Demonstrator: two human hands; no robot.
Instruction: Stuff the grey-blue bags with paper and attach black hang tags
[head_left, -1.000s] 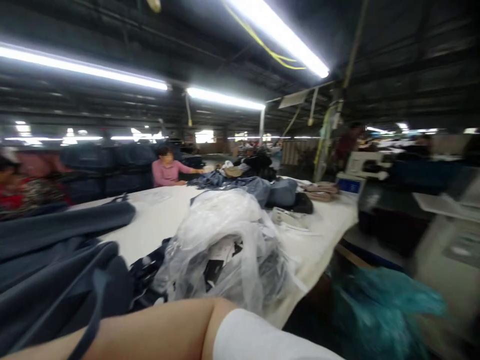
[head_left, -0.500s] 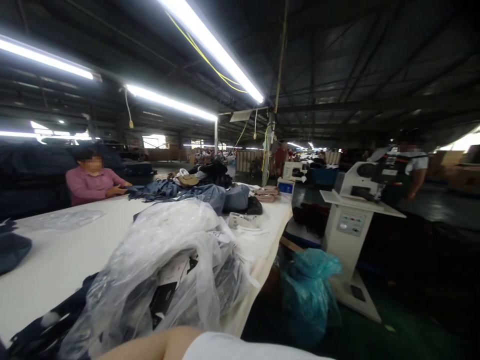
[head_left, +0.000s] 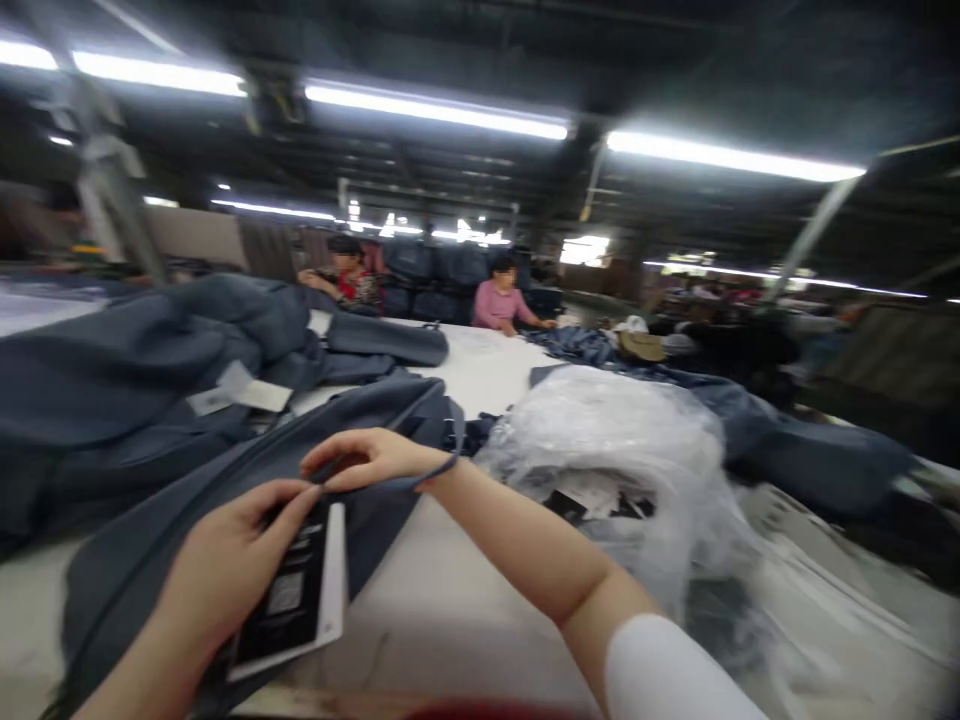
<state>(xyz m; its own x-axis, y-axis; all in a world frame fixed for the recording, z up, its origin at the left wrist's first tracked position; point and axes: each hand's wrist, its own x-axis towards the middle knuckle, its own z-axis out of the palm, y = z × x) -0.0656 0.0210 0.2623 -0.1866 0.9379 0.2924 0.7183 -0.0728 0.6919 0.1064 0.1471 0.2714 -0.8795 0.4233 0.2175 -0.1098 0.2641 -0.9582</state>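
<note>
In the head view, a dark blue-grey garment (head_left: 225, 480) lies on the white table in front of me. My left hand (head_left: 225, 545) rests over it, thumb and fingers pinched at the top of a black hang tag (head_left: 289, 600) with white print and a white card behind it. Fingertip to fingertip with it, my right hand (head_left: 375, 455) is curled with thumb and fingers together at the garment's edge. What those fingers hold is too small to make out. A thin dark strap (head_left: 456, 430) loops across my right wrist.
More dark garments (head_left: 135, 370) with pale tags are heaped at left. To the right, a clear plastic bag (head_left: 622, 420) with tags inside stands on the white table (head_left: 480, 365). Two people sit at the far side, one in a pink top (head_left: 495, 302). Fabric piles lie at far right.
My view has swung left, so the machine and teal bag are out of sight. Both hands now show, meeting at the garment and tag; before, only part of an arm showed.
</note>
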